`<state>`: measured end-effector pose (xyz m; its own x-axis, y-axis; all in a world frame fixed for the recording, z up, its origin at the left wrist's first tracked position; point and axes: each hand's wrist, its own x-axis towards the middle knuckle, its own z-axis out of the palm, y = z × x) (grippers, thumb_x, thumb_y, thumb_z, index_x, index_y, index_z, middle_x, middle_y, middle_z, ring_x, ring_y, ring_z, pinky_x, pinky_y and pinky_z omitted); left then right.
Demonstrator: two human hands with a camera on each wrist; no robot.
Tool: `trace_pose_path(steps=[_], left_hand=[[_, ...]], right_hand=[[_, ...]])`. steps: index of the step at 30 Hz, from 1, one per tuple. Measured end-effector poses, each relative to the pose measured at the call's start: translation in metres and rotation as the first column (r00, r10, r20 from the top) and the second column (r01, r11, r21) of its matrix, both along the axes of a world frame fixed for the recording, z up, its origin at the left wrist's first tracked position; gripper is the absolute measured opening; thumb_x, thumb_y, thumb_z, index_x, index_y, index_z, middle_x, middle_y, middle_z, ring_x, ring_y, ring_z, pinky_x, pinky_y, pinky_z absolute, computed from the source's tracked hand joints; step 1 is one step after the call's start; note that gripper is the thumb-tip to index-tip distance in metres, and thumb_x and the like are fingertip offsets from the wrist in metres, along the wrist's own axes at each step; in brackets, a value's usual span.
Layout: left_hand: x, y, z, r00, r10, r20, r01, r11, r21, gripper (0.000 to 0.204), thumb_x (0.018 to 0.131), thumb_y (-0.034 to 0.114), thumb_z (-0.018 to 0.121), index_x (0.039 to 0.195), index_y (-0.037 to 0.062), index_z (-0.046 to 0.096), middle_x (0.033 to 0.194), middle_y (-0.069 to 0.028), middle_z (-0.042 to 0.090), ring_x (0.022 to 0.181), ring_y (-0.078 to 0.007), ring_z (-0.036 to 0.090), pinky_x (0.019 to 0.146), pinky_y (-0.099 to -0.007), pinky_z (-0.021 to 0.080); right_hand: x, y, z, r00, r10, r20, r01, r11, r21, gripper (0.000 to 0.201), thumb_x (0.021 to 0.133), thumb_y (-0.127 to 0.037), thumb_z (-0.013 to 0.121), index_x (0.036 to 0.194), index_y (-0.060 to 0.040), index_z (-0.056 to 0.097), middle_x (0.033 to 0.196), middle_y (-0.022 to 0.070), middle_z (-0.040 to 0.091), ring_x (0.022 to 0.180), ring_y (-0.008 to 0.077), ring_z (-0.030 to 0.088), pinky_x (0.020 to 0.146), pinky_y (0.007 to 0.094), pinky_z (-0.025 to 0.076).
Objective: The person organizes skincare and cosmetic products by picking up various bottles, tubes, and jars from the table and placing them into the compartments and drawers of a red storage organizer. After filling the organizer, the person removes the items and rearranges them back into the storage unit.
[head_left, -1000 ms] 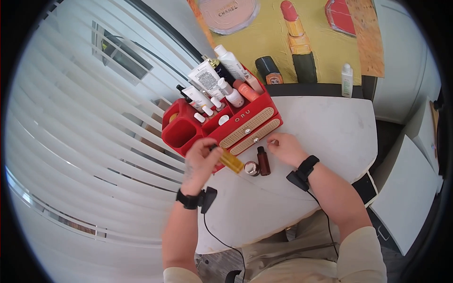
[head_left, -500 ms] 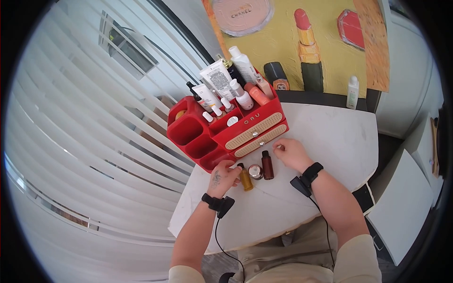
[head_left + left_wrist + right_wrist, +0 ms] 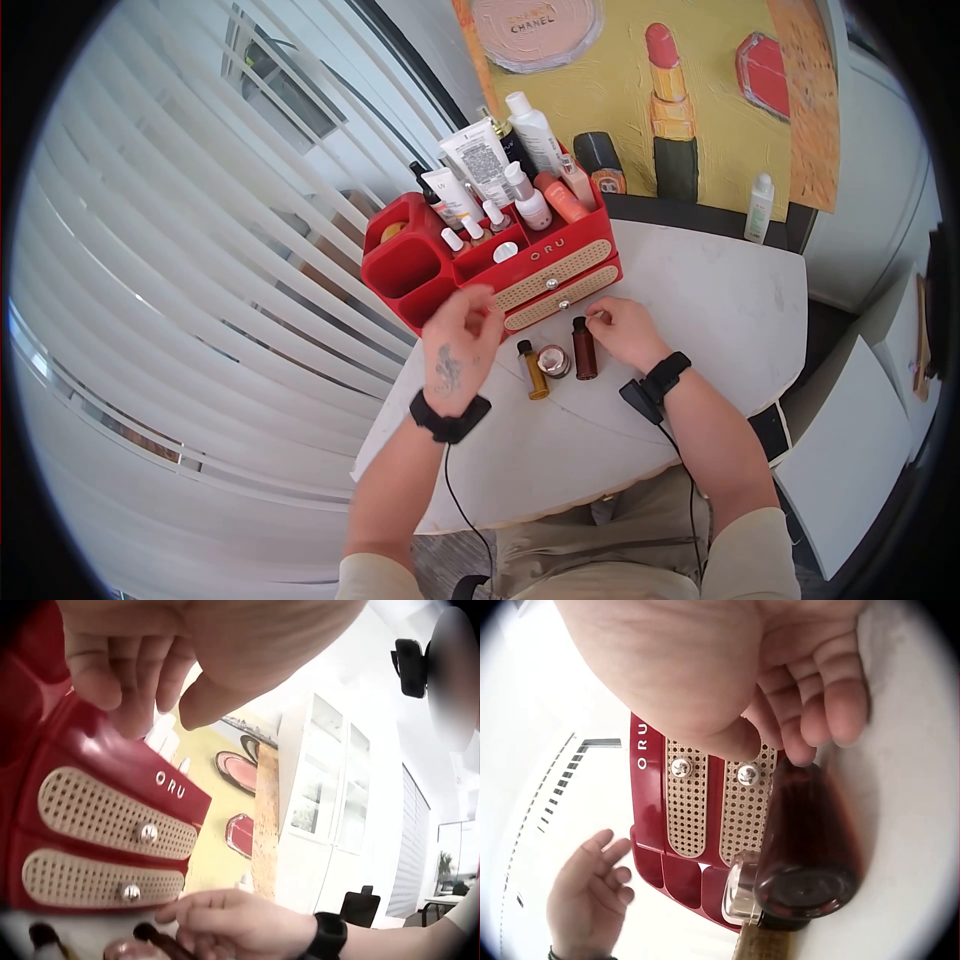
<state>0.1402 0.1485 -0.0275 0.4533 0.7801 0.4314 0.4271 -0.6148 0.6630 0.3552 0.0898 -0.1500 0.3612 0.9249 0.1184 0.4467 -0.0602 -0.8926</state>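
My left hand (image 3: 462, 340) is raised in front of the left part of a red cosmetics organizer (image 3: 440, 298), fingers loosely bent with nothing in them. To its right, a bottle of yellow liquid with a black cap (image 3: 534, 371) is on the white table, beside a small jar with a shiny lid (image 3: 553, 362). A dark brown bottle (image 3: 584, 350) is just right of the jar. My right hand (image 3: 630, 332) rests beside that bottle, its fingers loosely bent and the fingertips right at the black cap. The right wrist view shows the brown bottle's base (image 3: 808, 891) toward the camera.
Tubes, bottles and nail polishes fill the organizer's upper sections; two woven-front drawers (image 3: 563, 297) face me. A small white-green bottle (image 3: 760, 208) stands at the table's back right. A makeup painting (image 3: 700, 110) leans behind, and white blinds (image 3: 230, 330) hang at left.
My left hand has put the yellow bottle down beside the jar, let go and risen toward the organizer. The right hand has stayed near the brown bottle, its fingertips now at the cap.
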Motion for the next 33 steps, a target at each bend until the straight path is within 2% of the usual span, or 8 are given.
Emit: trace_pose_path(steps=[3,6,8,16,19,24,29,33], left_hand=[[0.024,0.025,0.035,0.993,0.049,-0.106,-0.018,0.96,0.28,0.023,0.084,0.01,0.066,0.104,-0.0015,0.063,0.081,-0.0107,0.069,0.069,-0.0174,0.065,0.066,-0.0292,0.052],[0.047,0.048,0.05,0.959,0.125,-0.253,-0.044,0.952,0.301,0.026,0.083,0.022,0.066,0.097,-0.0002,0.066,0.081,-0.0147,0.069,0.073,-0.0259,0.068,0.069,-0.0344,0.053],[0.061,0.057,0.051,0.796,0.289,-0.531,-0.105,0.931,0.349,0.035,0.081,0.036,0.066,0.092,0.0034,0.07,0.078,-0.0135,0.07,0.076,-0.0325,0.068,0.071,-0.0404,0.055],[0.08,0.083,0.063,0.637,0.237,-0.734,-0.102,0.969,0.224,0.041,0.073,0.04,0.067,0.097,0.007,0.073,0.094,-0.0162,0.071,0.091,-0.0314,0.069,0.082,-0.0386,0.055],[0.077,0.093,0.064,0.649,0.145,-0.747,-0.153,0.986,0.059,0.04,0.072,0.038,0.067,0.096,0.0049,0.073,0.093,-0.0167,0.071,0.089,-0.0308,0.069,0.082,-0.0369,0.054],[0.057,0.088,0.069,0.753,0.105,-0.649,-0.157,0.987,-0.023,0.04,0.072,0.034,0.067,0.092,0.0005,0.071,0.086,-0.0167,0.071,0.085,-0.0297,0.068,0.08,-0.0353,0.053],[0.017,0.031,0.074,0.966,0.126,-0.225,-0.107,0.99,0.097,0.024,0.079,0.021,0.066,0.09,-0.0003,0.067,0.076,-0.0143,0.069,0.072,-0.0241,0.068,0.068,-0.0329,0.053],[-0.024,0.001,0.025,0.95,0.023,-0.311,0.003,0.997,0.08,0.013,0.077,0.014,0.067,0.085,0.0037,0.064,0.072,-0.0145,0.065,0.065,-0.027,0.066,0.063,-0.0334,0.052]], right_hand=[[0.001,0.001,-0.003,0.999,-0.002,-0.037,0.002,1.0,-0.014,0.024,0.083,-0.02,0.061,0.098,-0.0038,0.07,0.084,0.0169,0.07,0.077,0.0314,0.067,0.073,0.0381,0.053],[0.001,-0.001,0.001,0.997,-0.003,-0.076,0.0,0.999,-0.038,0.024,0.083,-0.02,0.061,0.099,-0.0039,0.07,0.084,0.017,0.07,0.077,0.0314,0.068,0.074,0.038,0.053],[0.001,-0.001,0.003,0.996,-0.007,-0.088,0.001,0.998,-0.063,0.024,0.083,-0.02,0.061,0.099,-0.004,0.07,0.084,0.017,0.07,0.078,0.0314,0.068,0.074,0.0379,0.053],[0.0,-0.001,0.003,0.999,0.004,-0.036,-0.005,1.0,-0.021,0.024,0.084,-0.02,0.062,0.099,-0.002,0.068,0.084,0.0165,0.07,0.079,0.0312,0.068,0.074,0.038,0.053],[0.001,0.001,-0.006,1.0,0.011,-0.014,-0.01,0.998,0.054,0.023,0.087,-0.017,0.062,0.101,-0.0006,0.067,0.072,0.0114,0.066,0.06,0.0199,0.063,0.06,0.0333,0.05],[0.001,-0.001,0.0,1.0,0.0,-0.013,0.0,1.0,0.03,0.024,0.085,-0.019,0.062,0.1,-0.0013,0.068,0.078,0.0143,0.068,0.069,0.0257,0.065,0.067,0.0358,0.052],[0.001,0.0,-0.001,0.997,0.001,-0.072,-0.002,1.0,-0.012,0.024,0.084,-0.02,0.062,0.099,-0.0027,0.069,0.085,0.017,0.07,0.078,0.031,0.068,0.074,0.038,0.053],[0.001,0.001,-0.002,0.998,-0.001,-0.058,0.001,1.0,-0.004,0.023,0.084,-0.02,0.063,0.098,-0.0028,0.069,0.082,0.016,0.069,0.077,0.0306,0.068,0.073,0.0375,0.053]])
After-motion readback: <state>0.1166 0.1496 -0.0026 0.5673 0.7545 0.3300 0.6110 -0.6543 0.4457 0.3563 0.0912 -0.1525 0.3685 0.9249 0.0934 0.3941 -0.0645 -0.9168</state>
